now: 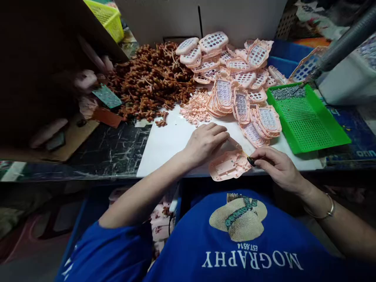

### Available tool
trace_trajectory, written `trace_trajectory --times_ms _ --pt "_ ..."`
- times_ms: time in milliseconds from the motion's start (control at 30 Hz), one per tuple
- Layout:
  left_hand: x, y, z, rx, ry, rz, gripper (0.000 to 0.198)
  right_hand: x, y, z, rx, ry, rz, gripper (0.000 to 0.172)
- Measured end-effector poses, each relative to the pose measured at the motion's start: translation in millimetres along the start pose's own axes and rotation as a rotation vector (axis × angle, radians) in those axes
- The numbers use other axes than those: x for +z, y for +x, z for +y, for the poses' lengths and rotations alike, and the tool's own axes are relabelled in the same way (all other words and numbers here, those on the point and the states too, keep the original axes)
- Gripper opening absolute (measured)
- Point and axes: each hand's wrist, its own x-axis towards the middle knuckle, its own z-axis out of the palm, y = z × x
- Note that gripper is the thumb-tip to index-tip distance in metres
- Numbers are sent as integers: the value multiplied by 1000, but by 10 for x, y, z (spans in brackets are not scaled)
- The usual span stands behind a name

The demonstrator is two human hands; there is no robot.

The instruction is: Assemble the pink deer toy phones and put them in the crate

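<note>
A pale pink plastic shell (225, 166) lies inner side up at the front edge of the white board, with small posts and holes inside it. My left hand (207, 141) is bent over the shell's far side, its fingers curled closed. From its fingertips a pale, narrow piece (235, 143) reaches toward the shell; its kind is unclear. At the shell's right end my right hand (276, 166) pinches a small black part (250, 161) between thumb and fingers. Something thin and yellowish shows beside that part, too small to name.
Brown plastic pieces (158, 74) are heaped at the back left, near small pink parts (196, 107). Pink shells with patterned fronts (225, 94) are piled behind my hands. To the right stands a green basket (314, 121) holding small metal screws (289, 93). The white board (164, 145) lies underneath.
</note>
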Motion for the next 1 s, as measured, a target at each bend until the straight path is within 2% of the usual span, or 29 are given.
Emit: trace_trajectory --times_ms 100,200,367,467,533,700,1000 --pt "-184 -143 166 -140 -24 66 13 -12 31 36 -60 -35 -13 8" --pt "-284 -305 360 -361 -164 172 7 6 46 54 -103 -58 -23 10" --pt "-242 -543 674 -745 -554 280 7 105 -13 -14 -136 -93 -61 11" --pt "-163 -608 779 -907 -744 327 14 153 -46 -83 -161 -100 -95 10" --pt "-114 -630 804 -953 -790 350 15 161 -29 -108 -175 -120 -91 11" --pt "-52 -661 762 -946 -728 375 10 134 126 -91 -248 -318 -27 11" --pt "-34 -700 691 -965 -714 360 11 140 338 -45 -341 -535 -90 15"
